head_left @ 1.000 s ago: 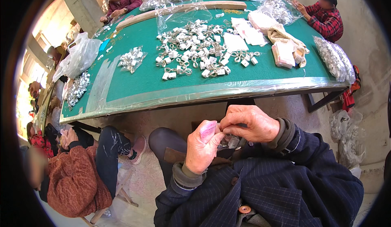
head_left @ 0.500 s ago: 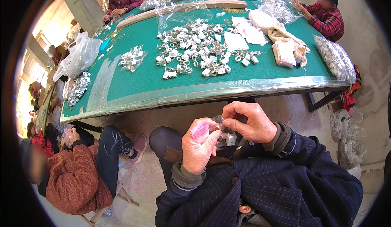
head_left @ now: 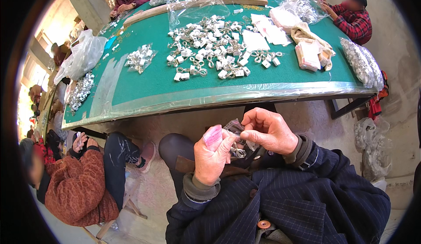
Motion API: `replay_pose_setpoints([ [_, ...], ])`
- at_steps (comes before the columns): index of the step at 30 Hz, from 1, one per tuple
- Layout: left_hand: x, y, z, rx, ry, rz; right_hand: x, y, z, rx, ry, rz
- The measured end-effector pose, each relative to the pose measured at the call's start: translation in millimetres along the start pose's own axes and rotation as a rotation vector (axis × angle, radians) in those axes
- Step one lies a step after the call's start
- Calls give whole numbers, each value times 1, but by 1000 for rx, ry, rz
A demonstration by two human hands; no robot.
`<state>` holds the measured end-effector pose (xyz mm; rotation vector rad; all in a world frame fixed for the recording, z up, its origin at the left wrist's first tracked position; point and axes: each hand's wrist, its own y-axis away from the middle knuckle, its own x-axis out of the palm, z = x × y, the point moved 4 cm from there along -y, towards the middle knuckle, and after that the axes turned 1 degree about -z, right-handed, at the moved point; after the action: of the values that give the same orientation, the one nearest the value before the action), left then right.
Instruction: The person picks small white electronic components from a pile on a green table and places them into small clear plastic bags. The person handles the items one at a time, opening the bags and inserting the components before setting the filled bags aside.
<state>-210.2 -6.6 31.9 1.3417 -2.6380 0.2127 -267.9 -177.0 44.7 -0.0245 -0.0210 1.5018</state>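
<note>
Over my lap, my left hand (head_left: 211, 155) grips a small clear plastic bag (head_left: 237, 142) with a shiny looped cord or ring piece showing inside. A pink printed slip (head_left: 213, 135) lies against the thumb side of that hand; how it is held there I cannot tell. My right hand (head_left: 268, 131) pinches the bag's other side between thumb and fingertips. On the table in front lies a loose heap of small white blocks with silvery-grey loops (head_left: 210, 47). My fingers partly hide what the bag contains.
The green-topped table (head_left: 149, 84) has a plastic-covered front edge just beyond my hands. On it are a bagged bunch of blocks (head_left: 140, 58), paper slips (head_left: 307, 54), a cloth bag (head_left: 302, 31) and a wooden strip (head_left: 193, 7). A co-worker (head_left: 83, 187) sits at my left; others sit across.
The bag has turned between my hands: a white block showed in it before, now the shiny loop shows. The view has shifted slightly. The co-worker at left has moved both hands.
</note>
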Motion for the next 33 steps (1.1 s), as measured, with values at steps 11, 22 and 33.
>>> replay_pose_setpoints([
  [11, -4, -2, -16, 324, -419, -164, 3, 0, 3, -97, 110, -54],
  [22, 18, 6, -45, 611, -919, -42, 17, 9, 31, -421, 426, 71],
  [33, -16, 14, -37, 478, -936, -195, 25, 9, 29, -402, 412, 110],
])
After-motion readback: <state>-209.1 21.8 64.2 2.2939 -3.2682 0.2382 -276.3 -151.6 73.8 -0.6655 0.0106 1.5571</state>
